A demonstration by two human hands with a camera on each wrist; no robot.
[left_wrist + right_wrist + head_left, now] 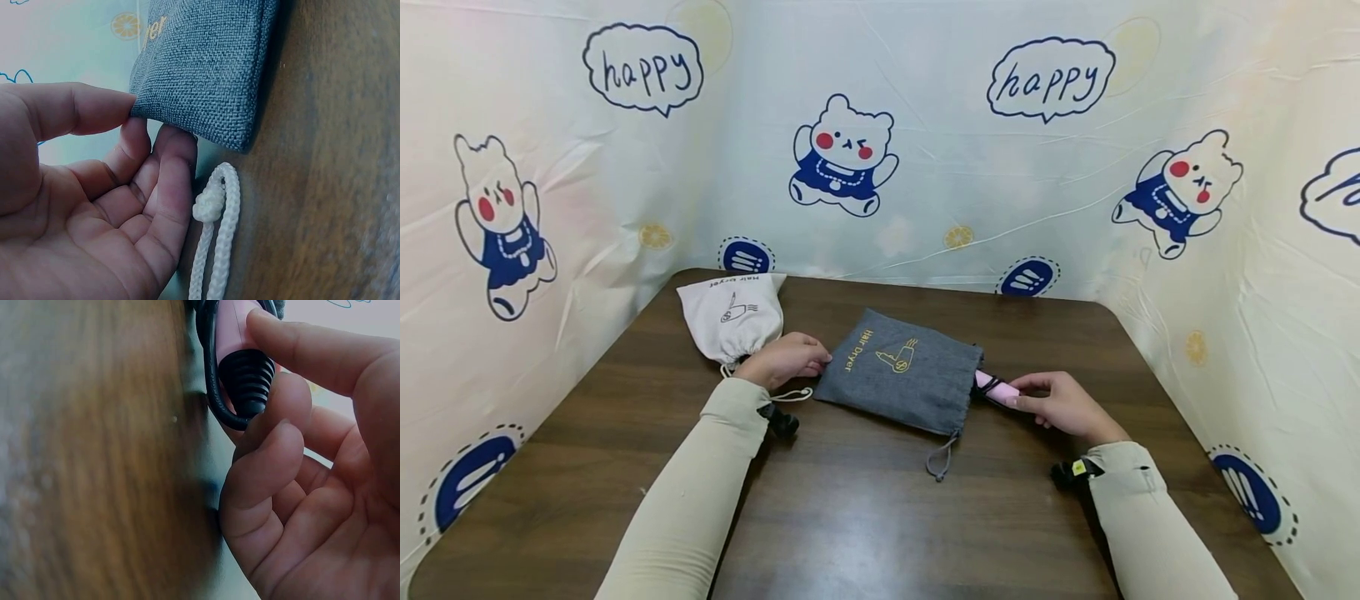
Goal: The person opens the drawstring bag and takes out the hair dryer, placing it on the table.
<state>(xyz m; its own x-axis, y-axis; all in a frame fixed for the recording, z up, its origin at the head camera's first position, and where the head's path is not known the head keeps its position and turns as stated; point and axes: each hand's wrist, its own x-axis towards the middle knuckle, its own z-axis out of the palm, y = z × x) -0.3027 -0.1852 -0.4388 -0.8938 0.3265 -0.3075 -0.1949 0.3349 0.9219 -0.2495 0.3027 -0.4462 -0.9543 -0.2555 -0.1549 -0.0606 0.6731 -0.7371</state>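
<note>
A grey drawstring bag (917, 396) printed "Hair Dryer" in yellow lies flat on the table. My left hand (786, 360) pinches the edge at its closed end between thumb and fingers, as the left wrist view shows. Out of the mouth on the right pokes the pink handle of a hair dryer (997, 388); the rest of it is hidden inside the bag. My right hand (1063, 406) grips that handle by its end, thumb on top. Black cord (214, 381) loops beside the ribbed black sleeve (247, 378) at the handle's end.
Left of the grey bag lies a white drawstring bag (730, 321) with the same print, partly behind my left wrist. Its white cord (230, 206) runs below my left hand. The grey bag's cord (938, 462) trails toward me. Printed cloth (925, 167) surrounds the brown table (880, 517).
</note>
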